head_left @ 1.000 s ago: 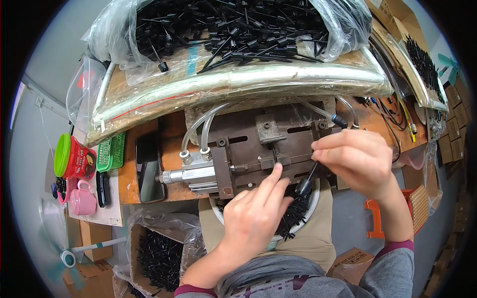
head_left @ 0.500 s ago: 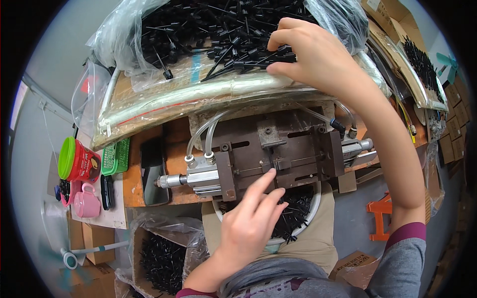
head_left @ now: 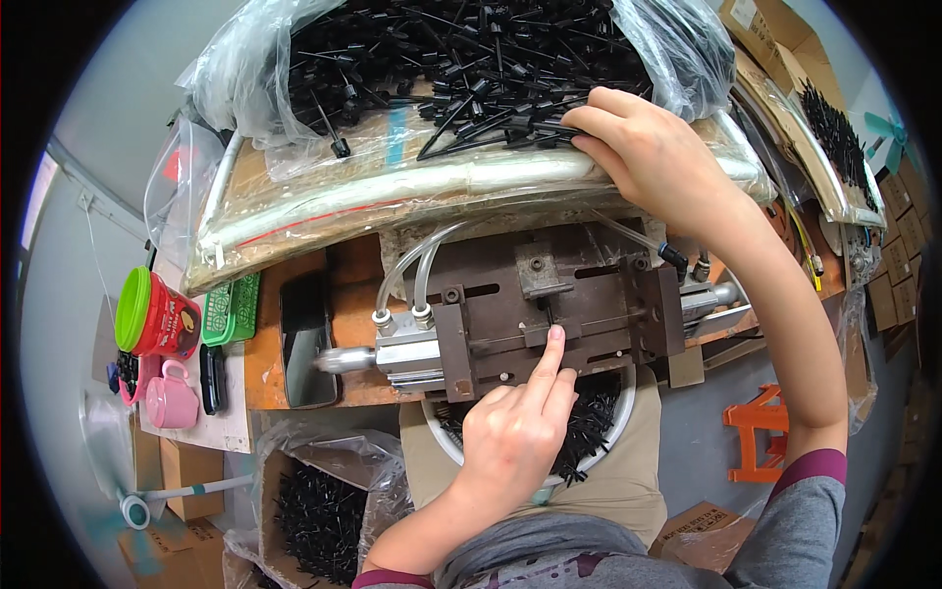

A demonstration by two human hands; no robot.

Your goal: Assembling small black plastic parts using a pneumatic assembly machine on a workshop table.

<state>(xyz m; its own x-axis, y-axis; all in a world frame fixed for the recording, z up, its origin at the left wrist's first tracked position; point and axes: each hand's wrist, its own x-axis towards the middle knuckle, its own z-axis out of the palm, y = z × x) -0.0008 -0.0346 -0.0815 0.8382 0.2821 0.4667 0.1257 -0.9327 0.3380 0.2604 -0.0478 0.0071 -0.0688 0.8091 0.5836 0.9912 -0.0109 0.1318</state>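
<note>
My left hand (head_left: 520, 432) has its index finger stretched out, the tip touching the small centre block of a dark metal clamping fixture (head_left: 491, 265). Its other fingers are bent and I see nothing in them. At the front edge of a heap of black plastic parts with thin stems (head_left: 471, 79), my right hand (head_left: 648, 157) pinches one black stemmed part (head_left: 554, 130) between thumb and fingertips. The fixture has a silver air cylinder (head_left: 409, 358) at its left end and another (head_left: 702, 297) at its right. A small slot lies just ahead of my left fingertip.
Below the fixture, a white tub (head_left: 628, 407) of black parts sits between my legs. A plastic-lined carton (head_left: 368, 476) holds more. On the left are a phone (head_left: 309, 344), green basket (head_left: 240, 309), red tub (head_left: 167, 319) and pink mug (head_left: 172, 398). Clear hoses (head_left: 424, 265) arch over the fixture.
My right hand has closed from a spread grasp onto a black part at the heap's edge. My left index fingertip has shifted slightly right and up on the fixture, while the centre parts have moved together.
</note>
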